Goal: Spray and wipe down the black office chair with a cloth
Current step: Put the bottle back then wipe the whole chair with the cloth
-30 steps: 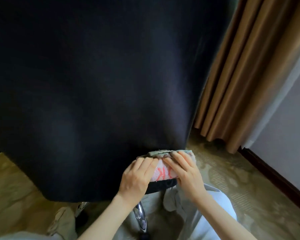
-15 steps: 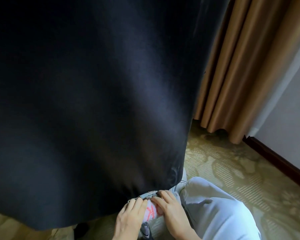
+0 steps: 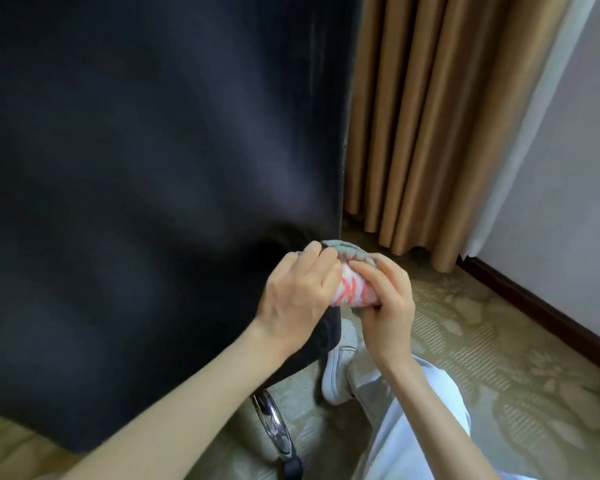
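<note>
We are gripping the folded cloth [image 3: 353, 289] with both hands, left hand [image 3: 298, 292] curled over its top and right hand [image 3: 386, 306] wrapped round its side. We are holding it at the black chair [image 3: 153, 168]'s right edge, higher than half a second ago. A chrome leg [image 3: 273, 421] and shoe [image 3: 338, 368] are now showing below.

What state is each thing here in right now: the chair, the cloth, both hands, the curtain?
black office chair: standing, its back facing the camera, cloth at its right edge.
cloth: folded into a wad, held by both hands.
left hand: grips the cloth, fingers curled over its top.
right hand: grips the cloth from the other side.
curtain: hanging in folds down to the floor.
</note>
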The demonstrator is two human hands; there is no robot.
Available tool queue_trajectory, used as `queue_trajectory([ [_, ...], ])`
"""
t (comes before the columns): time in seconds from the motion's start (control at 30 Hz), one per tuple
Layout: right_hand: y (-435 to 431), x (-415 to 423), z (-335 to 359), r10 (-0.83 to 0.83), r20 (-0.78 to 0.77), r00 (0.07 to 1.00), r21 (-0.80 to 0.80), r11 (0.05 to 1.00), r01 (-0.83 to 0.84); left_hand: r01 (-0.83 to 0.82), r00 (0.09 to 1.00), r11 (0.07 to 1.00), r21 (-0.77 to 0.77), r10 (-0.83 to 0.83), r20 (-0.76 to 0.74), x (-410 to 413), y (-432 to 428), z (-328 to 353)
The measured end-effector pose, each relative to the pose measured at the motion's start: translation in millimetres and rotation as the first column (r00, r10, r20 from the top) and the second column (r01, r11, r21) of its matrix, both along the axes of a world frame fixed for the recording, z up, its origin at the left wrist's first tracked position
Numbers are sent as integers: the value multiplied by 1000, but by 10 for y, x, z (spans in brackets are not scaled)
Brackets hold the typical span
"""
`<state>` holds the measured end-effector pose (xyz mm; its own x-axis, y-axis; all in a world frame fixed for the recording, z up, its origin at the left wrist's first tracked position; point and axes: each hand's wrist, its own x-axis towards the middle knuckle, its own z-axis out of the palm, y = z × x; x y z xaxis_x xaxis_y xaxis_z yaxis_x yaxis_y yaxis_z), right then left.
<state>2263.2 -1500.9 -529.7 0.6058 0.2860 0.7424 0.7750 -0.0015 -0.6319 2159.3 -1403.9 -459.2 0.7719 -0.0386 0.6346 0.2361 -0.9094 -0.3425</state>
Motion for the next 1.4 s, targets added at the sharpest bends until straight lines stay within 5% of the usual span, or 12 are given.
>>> queue_trajectory([
  [0.2, 250, -179, -479, 86, -335, 938, 0, 996, -91, -9, 974, 984, 177, 49, -222, -26, 95, -294],
  [0.43, 402, -529, -1242, 10, -617, 787, 25, 1000, 7, 67, 785, 971, 231, 92, -613, -53, 163, -960],
  [0.7, 574, -522, -1854, -21, -827, 562, 0, 999, 38, 63, 627, 960, 273, 175, -759, 127, 266, -1541],
  [0.9, 668, -546, -1795, 125, -909, 398, 150, 988, 30, 87, 585, 932, 351, 237, -776, 237, 263, -1540],
  [1.1, 638, -1044, -1608, 162, -914, 371, 141, 987, -83, 99, 573, 927, 362, 244, -782, -316, 327, -1382],
  [1.4, 558, -1559, -1060, 270, -771, 577, 170, 960, -222, -102, 678, 972, 210, 223, -700, -1227, 445, -851],
])
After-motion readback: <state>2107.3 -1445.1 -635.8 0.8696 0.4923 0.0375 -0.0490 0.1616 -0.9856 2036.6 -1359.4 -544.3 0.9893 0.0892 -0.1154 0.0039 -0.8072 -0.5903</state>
